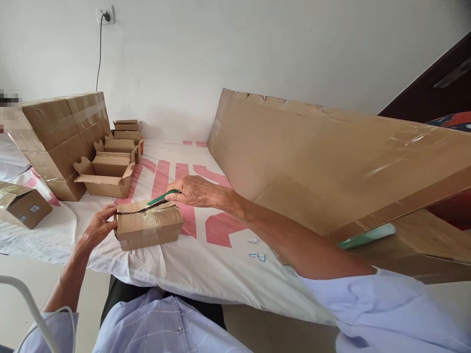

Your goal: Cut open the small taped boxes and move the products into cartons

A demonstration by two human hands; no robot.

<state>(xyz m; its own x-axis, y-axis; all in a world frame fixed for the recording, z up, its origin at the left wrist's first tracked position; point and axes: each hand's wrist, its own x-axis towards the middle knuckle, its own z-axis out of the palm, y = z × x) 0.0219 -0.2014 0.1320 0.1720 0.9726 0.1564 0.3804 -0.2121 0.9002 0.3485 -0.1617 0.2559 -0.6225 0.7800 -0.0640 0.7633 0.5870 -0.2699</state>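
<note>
Head view: left hand steadies box; right hand holds cutter atop.

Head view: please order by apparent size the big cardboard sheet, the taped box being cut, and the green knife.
1. Big cardboard sheet, though nearer the camera.
2. Taped box.
3. Green knife.

1. Bare white sheet right of the small taped box: passage free.
2. Large cardboard sheet blocks the right side.
3. Open boxes and stacked cartons obstruct far left.
</note>
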